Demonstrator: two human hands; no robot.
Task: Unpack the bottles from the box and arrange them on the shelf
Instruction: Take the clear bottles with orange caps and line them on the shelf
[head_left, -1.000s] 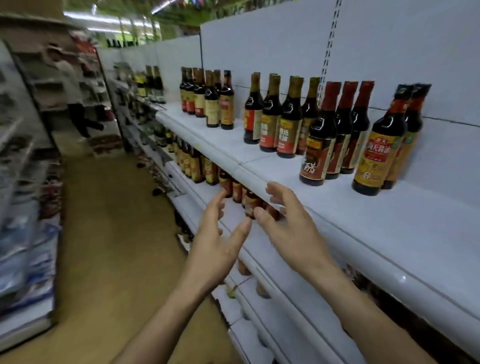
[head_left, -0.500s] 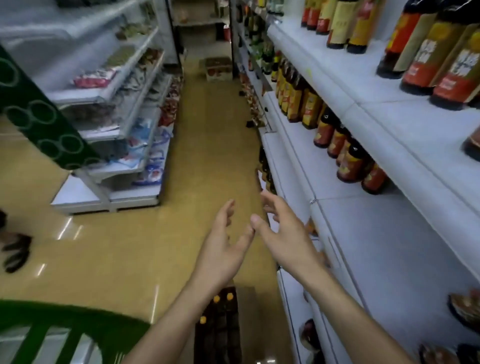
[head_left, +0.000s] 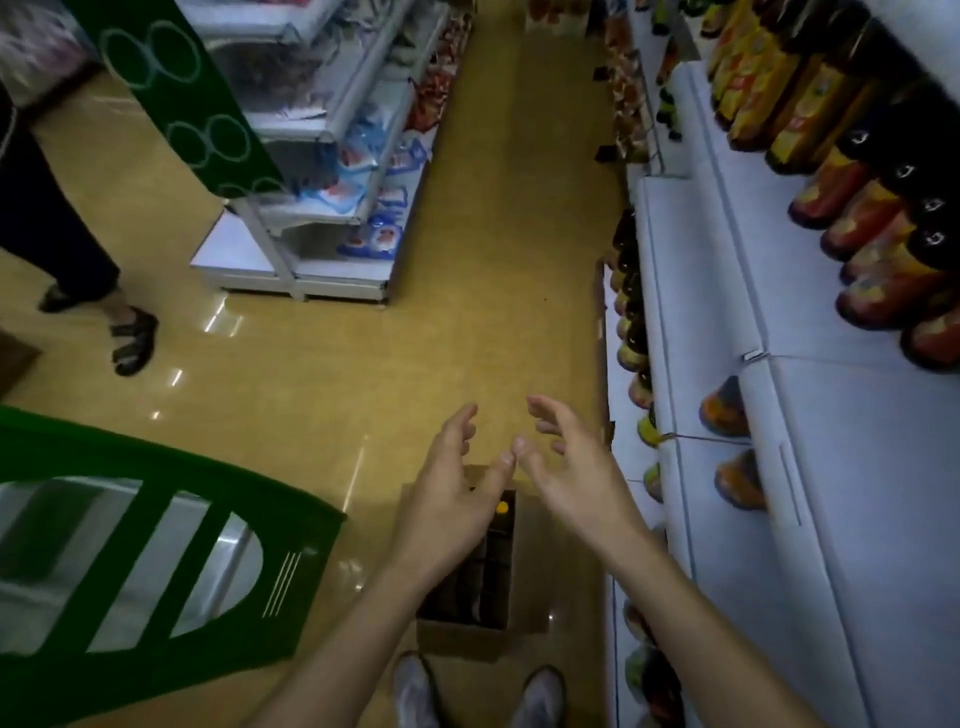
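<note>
View tipped down since earlier; both hands' grip wide, empty, above box (head_left: 511, 618) on yellow floor (head_left: 467, 291); shelf (head_left: 810, 467) right.

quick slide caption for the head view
Both empty hands, left and right, reach toward the open box beside the shelf.

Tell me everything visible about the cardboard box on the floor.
The cardboard box is brown, open-topped, and sits on the yellowish floor just ahead of the person's shoes. Dividers split its dark interior into cells. One yellow bottle cap shows at its far end. Both empty hands hover above; the left hand hides part of it.
</note>
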